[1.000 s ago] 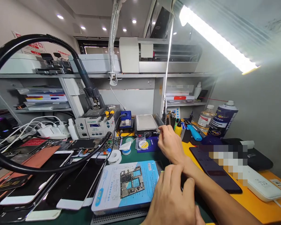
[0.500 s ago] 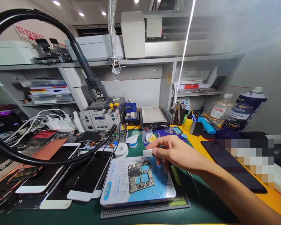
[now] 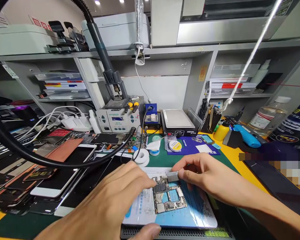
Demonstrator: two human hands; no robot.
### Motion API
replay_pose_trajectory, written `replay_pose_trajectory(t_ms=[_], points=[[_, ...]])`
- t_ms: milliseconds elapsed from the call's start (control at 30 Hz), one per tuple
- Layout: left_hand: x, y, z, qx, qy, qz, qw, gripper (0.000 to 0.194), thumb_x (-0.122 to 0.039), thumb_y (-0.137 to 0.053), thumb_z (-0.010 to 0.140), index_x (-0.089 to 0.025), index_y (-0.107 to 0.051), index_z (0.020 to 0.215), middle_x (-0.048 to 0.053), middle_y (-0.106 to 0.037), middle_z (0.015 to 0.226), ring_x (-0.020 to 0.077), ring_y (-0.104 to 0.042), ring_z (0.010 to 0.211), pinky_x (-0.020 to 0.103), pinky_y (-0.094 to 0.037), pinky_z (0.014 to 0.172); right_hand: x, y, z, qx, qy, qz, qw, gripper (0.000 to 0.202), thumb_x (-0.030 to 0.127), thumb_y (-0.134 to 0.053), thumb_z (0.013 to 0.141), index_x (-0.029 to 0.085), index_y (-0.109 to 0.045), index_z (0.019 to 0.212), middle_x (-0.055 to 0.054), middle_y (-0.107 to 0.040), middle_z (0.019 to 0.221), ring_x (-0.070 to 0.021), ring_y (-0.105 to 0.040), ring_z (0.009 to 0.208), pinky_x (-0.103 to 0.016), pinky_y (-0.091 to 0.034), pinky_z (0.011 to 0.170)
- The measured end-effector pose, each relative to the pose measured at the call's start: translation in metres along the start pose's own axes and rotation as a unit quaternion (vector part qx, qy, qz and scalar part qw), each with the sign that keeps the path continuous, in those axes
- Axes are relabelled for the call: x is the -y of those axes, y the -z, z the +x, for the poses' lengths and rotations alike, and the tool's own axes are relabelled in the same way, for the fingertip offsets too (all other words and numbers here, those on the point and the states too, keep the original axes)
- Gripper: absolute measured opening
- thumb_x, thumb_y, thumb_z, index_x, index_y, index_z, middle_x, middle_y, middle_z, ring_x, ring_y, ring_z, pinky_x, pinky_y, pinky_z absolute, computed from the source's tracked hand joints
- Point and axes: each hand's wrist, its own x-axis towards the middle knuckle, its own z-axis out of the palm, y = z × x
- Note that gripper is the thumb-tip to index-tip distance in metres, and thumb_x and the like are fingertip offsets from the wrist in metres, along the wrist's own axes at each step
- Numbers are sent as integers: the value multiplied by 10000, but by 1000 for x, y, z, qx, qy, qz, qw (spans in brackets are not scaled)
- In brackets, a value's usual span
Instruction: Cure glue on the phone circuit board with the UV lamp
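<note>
Off the thumb and fingertips of the right hand (image 3: 202, 171), pointing left toward the other hand, I had a small grey block (image 3: 172, 176) in a pinch, its long axis running roughly side to side. Key relation: the block sat over the far edge of the circuit board (image 3: 170, 198), with most of the board nearer me and a little left of the right fingertips. Couldn't tell whether block and board were touching, nor if the board lay loose or was printed on the flat box (image 3: 200, 216) under it. Right hand was nearer the block, obviously; the left hand (image 3: 115, 190) was closer to the board's left edge. Right grip: narrow, thumb against fingers, block between, far fingers partly hidden. Left: spread wide, arched over the box's left side, nothing visible in it, index tip right at the board's far left corner, thumb low by the near edge. Contact at either tip I couldn't confirm. Beyond the left fingers stood a white spool (image 3: 141, 159); past the right, a purple mat (image 3: 187, 147).
</note>
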Motion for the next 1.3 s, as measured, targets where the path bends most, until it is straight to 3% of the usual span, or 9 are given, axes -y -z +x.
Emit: replay_pose_trajectory(t_ms=[67, 167, 333, 467, 733, 867, 967, 1133, 1300], points=[[-18, 42, 56, 22, -10, 0, 1000, 520, -495, -848, 804, -268, -707, 1250, 57, -728, 1256, 301, -681, 1189, 400, -603, 998, -3, -1, 1, -1, -9, 2, 1000, 308, 459, -676, 974, 174, -781, 1024, 61, -527, 604, -106, -419, 490, -239, -285, 451], [-28, 56, 91, 44, -31, 6, 999, 492, -542, -892, 754, -243, -732, 1111, 31, -711, 1053, 264, -680, 997, 413, -612, 933, -8, -3, 3, -6, -23, 5, 1000, 402, 576, -701, 923, 189, -784, 995, 26, -580, 674, -126, -448, 554, -254, -313, 483], [-20, 32, 83, -1, -62, 16, 998, 530, -465, -963, 696, -218, -707, 1089, 30, -703, 1051, 259, -667, 961, 400, -586, 915, -13, -1, 6, 7, -60, 37, 997, 530, 708, -760, 841, 195, -787, 971, -5, -632, 681, -131, -476, 553, -246, -341, 455], [-18, 24, 79, -59, -46, 22, 997, 777, -449, -1051, 547, -237, -681, 1197, 41, -718, 1145, 281, -666, 997, 400, -539, 899, -8, 2, 9, 18, -87, 97, 991, 581, 751, -812, 789, 186, -757, 917, 51, -551, 583, -76, -411, 435, -194, -371, 382], [-14, 11, 75, -95, -33, -13, 995, 614, -701, -756, 873, -231, -665, 1257, 65, -694, 1144, 282, -654, 1015, 413, -513, 911, 0, 1, 7, 12, -84, 121, 989, 492, 642, -837, 820, 164, -776, 919, 44, -567, 580, -76, -452, 470, -152, -416, 384], [-13, 12, 76, -100, -27, -60, 993, 571, -472, -885, 815, -249, -649, 1284, 49, -671, 1183, 269, -643, 1084, 371, -521, 939, 5, 0, 8, 8, -79, 128, 989, 420, 562, -842, 799, 155, -777, 879, 39, -576, 563, -75, -446, 452, -154, -401, 373], [-15, 15, 80, -115, -23, -81, 990, 371, -227, -765, 897, -257, -663, 1253, 28, -671, 1142, 225, -627, 1076, 336, -521, 942, 6, 1, 7, 4, -72, 134, 988, 383, 529, -831, 816, 159, -785, 905, 41, -587, 568, -75, -445, 447, -161, -397, 379], [-20, 16, 88, -122, -72, -27, 990, 249, -170, -696, 969, -204, -702, 1216, 48, -695, 1076, 203, -592, 981, 371, -504, 921, 5, 0, 3, 5, -48, 153, 987, 357, 509, -840, 829, 170, -779, 923, 48, -589, 559, -82, -461, 472, -162, -393, 409], [-17, 0, 93, -246, -181, 71, 950, 219, -91, -617, 935, -179, -737, 1095, 66, -716, 957, 239, -588, 916, 407, -449, 817, 7, -2, 1, 32, -34, 200, 979, 332, 472, -876, 811, 173, -762, 900, 45, -609, 535, -82, -480, 464, -147, -413, 402]])
